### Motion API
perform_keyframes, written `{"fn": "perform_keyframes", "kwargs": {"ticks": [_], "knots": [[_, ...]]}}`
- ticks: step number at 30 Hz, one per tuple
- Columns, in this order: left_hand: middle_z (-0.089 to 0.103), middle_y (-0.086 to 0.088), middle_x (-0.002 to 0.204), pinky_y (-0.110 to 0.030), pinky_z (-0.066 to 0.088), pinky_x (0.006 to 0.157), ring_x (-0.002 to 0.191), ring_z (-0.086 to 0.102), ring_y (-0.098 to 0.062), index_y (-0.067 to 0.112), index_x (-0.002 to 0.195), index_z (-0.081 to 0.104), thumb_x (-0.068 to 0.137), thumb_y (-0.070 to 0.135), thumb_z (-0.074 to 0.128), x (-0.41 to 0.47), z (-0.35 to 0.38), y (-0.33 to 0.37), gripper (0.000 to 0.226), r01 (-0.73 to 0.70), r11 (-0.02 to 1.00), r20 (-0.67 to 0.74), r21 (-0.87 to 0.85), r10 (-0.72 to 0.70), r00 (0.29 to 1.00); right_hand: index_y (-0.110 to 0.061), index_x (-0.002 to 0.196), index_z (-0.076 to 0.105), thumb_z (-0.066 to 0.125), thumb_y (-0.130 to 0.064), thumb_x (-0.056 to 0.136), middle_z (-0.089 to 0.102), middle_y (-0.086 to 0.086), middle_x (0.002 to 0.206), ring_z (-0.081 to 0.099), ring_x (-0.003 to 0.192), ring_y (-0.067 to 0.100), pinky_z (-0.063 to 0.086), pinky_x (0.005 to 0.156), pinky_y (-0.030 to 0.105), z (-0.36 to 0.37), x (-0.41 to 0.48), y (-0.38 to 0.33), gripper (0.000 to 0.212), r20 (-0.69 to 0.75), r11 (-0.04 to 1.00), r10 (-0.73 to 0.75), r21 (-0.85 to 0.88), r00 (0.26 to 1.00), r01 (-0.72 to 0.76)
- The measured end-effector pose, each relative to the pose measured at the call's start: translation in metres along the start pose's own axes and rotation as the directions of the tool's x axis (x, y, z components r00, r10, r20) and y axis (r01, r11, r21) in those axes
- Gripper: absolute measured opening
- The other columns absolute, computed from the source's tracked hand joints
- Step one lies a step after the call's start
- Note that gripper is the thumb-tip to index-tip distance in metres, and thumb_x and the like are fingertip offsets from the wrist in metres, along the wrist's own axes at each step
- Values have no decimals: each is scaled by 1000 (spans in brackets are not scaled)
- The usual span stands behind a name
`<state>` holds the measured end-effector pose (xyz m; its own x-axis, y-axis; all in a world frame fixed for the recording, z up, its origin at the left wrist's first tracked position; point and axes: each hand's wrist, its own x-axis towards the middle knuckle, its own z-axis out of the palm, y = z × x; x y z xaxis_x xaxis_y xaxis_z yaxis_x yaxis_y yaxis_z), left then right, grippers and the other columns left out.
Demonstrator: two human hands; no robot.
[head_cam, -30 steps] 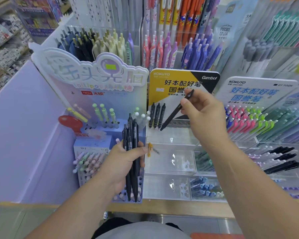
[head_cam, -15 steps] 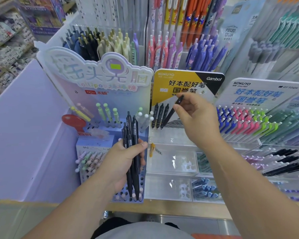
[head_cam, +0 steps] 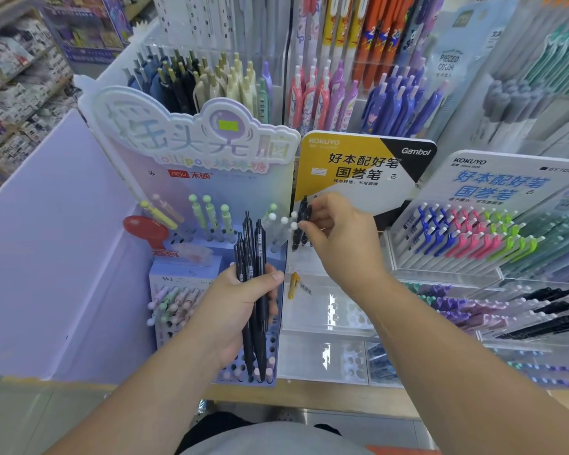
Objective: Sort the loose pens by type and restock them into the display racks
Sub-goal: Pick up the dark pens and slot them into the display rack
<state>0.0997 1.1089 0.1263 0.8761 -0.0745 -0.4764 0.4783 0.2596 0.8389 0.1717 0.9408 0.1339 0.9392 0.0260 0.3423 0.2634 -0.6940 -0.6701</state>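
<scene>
My left hand [head_cam: 240, 303] grips a bundle of several black click pens [head_cam: 255, 244], held upright in front of the blue lollipop-pen stand [head_cam: 194, 152]. My right hand [head_cam: 342, 238] reaches to the top row of the yellow Kokuyo rack [head_cam: 342, 165]. Its curled fingertips pinch one of the black pens [head_cam: 299, 238] standing at the left end of that row. The hand hides part of that row. The clear lower tiers [head_cam: 329, 310] of this rack hold almost nothing.
A single yellow pen [head_cam: 293, 284] lies on the clear tier below my right hand. The white Kokuyo rack [head_cam: 473, 238] at right holds blue, pink and green pens. A lilac side panel [head_cam: 46, 241] closes the left. A wooden shelf edge [head_cam: 309, 399] runs along the front.
My right hand moved the single black pen down and left into the row of black pens in the yellow rack. My left hand kept its bundle nearly still.
</scene>
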Motion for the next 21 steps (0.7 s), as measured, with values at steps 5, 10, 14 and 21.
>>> {"fn": "perform_keyframes", "kwargs": {"ticks": [5, 10, 14, 21], "knots": [[56, -6, 71, -32, 46, 56, 58, 54, -20, 13, 91, 59, 89, 12, 70, -2, -2, 0, 11, -3, 1000, 23, -6, 4, 1000, -13, 104, 65, 75, -22, 86, 73, -2, 86, 68, 78, 20, 57, 72, 40, 9, -1, 0, 22, 15, 998, 54, -37, 998, -53], [54, -6, 69, -31, 46, 53, 56, 53, -20, 12, 92, 59, 88, 10, 70, -5, -1, 3, 12, -18, 1000, 72, 7, 18, 997, -14, 107, 63, 75, -26, 87, 73, -2, 85, 69, 77, 20, 57, 72, 40, 8, -2, -1, 26, 26, 997, 75, -34, 997, -74], [53, -6, 64, -30, 46, 52, 55, 51, -21, 12, 88, 61, 87, 9, 70, -8, 0, 3, 10, -48, 997, 130, 55, 41, 991, -22, 100, 62, 72, -40, 87, 65, -9, 73, 61, 63, 7, 52, 61, 29, -8, -10, -12, 25, -42, 993, 115, 24, 992, -114], [54, -10, 64, -34, 43, 56, 56, 51, -23, 11, 90, 60, 85, 12, 75, -3, 11, -2, 16, -53, 981, 159, 186, 23, 987, -6, 88, 69, 83, -27, 78, 67, 7, 64, 63, 52, 15, 49, 48, 27, -23, -27, -32, 27, 395, 740, 370, 422, 841, -524]]}}
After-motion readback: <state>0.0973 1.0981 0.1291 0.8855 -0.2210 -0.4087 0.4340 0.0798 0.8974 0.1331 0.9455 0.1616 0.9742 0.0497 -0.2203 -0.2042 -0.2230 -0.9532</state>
